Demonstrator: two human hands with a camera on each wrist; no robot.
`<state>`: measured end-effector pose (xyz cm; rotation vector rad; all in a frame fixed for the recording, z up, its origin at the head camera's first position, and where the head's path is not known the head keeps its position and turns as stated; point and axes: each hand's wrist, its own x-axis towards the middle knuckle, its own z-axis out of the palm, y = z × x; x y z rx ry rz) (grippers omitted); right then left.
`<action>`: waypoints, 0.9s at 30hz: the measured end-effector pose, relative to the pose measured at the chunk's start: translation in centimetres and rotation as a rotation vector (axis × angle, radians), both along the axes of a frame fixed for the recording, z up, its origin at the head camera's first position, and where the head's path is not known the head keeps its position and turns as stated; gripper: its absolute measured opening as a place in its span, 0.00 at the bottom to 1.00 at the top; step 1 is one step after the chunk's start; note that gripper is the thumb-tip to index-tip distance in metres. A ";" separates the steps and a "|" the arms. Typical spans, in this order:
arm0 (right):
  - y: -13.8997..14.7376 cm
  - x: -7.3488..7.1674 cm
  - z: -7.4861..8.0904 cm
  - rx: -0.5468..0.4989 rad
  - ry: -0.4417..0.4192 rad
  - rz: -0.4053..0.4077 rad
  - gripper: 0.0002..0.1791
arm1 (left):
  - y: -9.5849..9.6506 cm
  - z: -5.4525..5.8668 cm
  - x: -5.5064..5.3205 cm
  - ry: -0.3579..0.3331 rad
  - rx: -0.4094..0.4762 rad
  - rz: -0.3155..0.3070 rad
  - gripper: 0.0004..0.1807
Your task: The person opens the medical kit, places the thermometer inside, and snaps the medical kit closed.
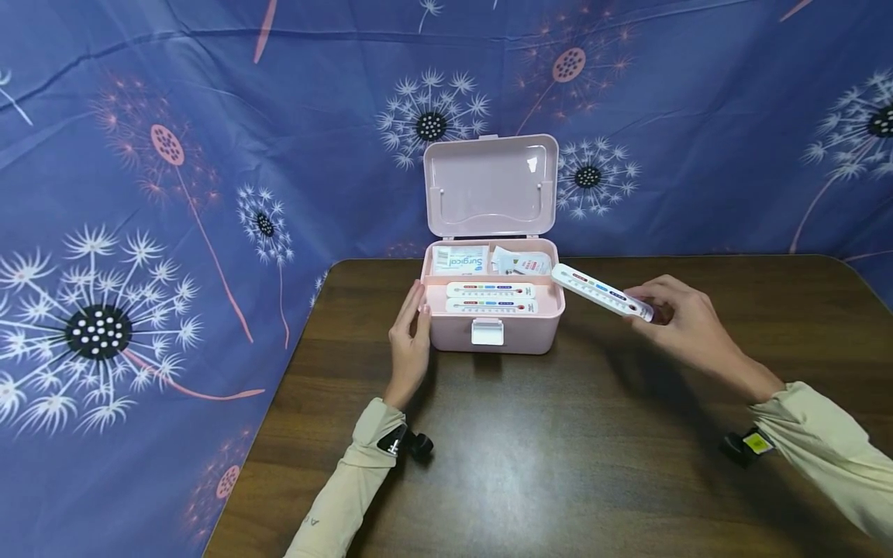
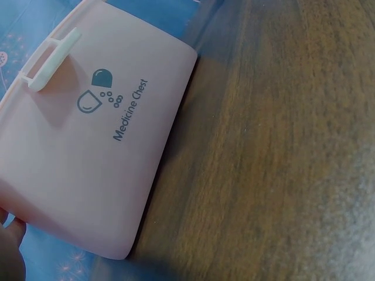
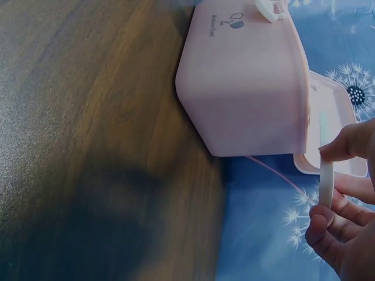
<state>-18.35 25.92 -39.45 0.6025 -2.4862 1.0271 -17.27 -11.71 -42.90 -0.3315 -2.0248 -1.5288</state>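
Note:
A pink medicine chest stands on the table with its lid raised. My left hand rests against its left side, fingers along the wall near the rim; in the left wrist view only part of that hand shows beside the box. To the right of the chest, my right hand pinches one end of a white thermometer, a flat strip with coloured marks. Its far end overlaps the chest's right rim. Two similar thermometers lie side by side in the tray.
Behind the thermometers, the chest's rear compartments hold a packet marked Surgical and another white packet. A white latch juts from the front. The brown wooden table extends toward me, and a blue dandelion-print cloth hangs behind and to the left.

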 end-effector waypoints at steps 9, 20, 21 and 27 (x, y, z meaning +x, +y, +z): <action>-0.8 -0.3 0.2 0.004 0.009 0.032 0.20 | 0.0 0.0 0.1 -0.013 0.000 0.001 0.20; -1.7 -0.5 0.6 -0.004 -0.001 0.083 0.19 | -0.1 0.0 0.2 -0.002 -0.004 -0.003 0.20; -1.8 -0.5 0.6 -0.003 -0.002 0.087 0.19 | -0.1 0.0 0.2 0.001 -0.003 -0.004 0.20; -2.3 -0.7 0.7 0.007 -0.003 0.101 0.19 | 0.0 0.0 0.1 0.007 0.001 -0.009 0.20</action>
